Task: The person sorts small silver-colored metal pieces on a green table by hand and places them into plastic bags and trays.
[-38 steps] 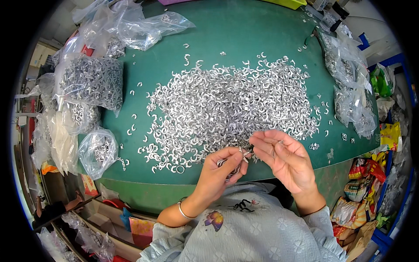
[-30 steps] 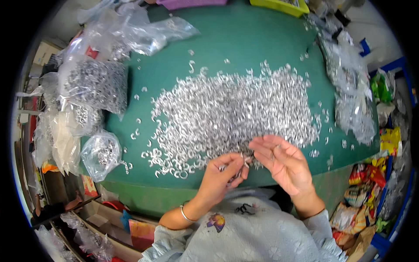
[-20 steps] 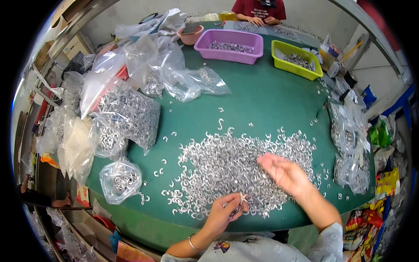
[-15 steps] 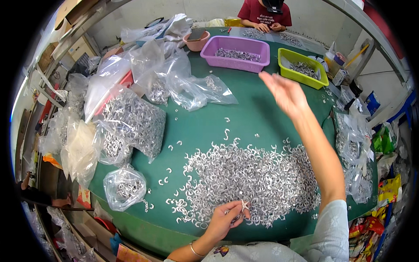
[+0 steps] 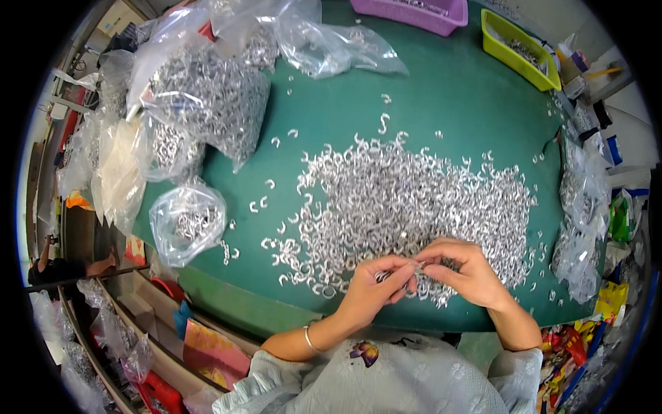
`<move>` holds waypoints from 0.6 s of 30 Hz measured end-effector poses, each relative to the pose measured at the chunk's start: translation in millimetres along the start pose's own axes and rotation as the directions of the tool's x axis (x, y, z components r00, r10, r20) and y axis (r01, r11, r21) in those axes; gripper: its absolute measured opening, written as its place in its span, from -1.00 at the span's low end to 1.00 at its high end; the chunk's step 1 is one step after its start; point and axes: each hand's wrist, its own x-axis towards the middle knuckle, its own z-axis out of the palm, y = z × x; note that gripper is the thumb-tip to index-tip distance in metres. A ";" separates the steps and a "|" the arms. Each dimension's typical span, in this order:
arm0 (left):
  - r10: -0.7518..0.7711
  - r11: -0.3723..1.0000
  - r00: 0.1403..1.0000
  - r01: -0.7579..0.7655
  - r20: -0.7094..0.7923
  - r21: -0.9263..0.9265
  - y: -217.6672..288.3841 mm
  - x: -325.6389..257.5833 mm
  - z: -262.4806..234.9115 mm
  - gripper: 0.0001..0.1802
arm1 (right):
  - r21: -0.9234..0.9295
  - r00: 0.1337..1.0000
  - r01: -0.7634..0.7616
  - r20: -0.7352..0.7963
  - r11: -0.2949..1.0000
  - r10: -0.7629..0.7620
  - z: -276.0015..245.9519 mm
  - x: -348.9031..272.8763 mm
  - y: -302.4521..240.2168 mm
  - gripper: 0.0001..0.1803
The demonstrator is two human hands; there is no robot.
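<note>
A small silver metal piece (image 5: 416,265) sits between the fingertips of both hands, just above the near edge of the big pile of silver hooks (image 5: 414,207) that covers the middle of the green table (image 5: 448,90). The left hand (image 5: 372,293) has its fingers curled together and pinches a few of these hooks, and the right hand (image 5: 469,272) meets it with thumb and forefinger closed on the same piece; how exactly the piece is clamped is too small to tell. A thin bracelet (image 5: 310,338) is on the left wrist. Single hooks lie scattered around the pile. To the left, a small clear bag of hooks (image 5: 187,222) rests near the table edge, and larger clear bags (image 5: 207,103) filled with the same parts lie behind it. At the far side stand a purple tray (image 5: 420,12) and a yellow-green tray (image 5: 517,52). More clear bags (image 5: 583,214) lie at the right edge.
</note>
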 end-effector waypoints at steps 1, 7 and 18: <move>0.019 1.000 1.000 -0.019 0.004 -0.003 -1.6 0.3 0.8 -0.83 | 0.022 0.996 0.048 -0.074 0.999 -0.046 4.3 -5.3 4.2 -0.78; 0.069 0.997 0.997 -0.069 0.019 0.020 -12.1 -11.1 7.1 -0.80 | -0.136 0.913 0.196 -0.337 0.971 -0.232 33.4 -29.2 3.7 -0.77; -0.074 0.984 0.997 0.068 -0.030 -0.166 -19.5 -34.7 -6.2 -0.74 | -0.282 0.752 0.357 -0.478 0.890 -0.453 57.7 -40.0 26.9 -0.82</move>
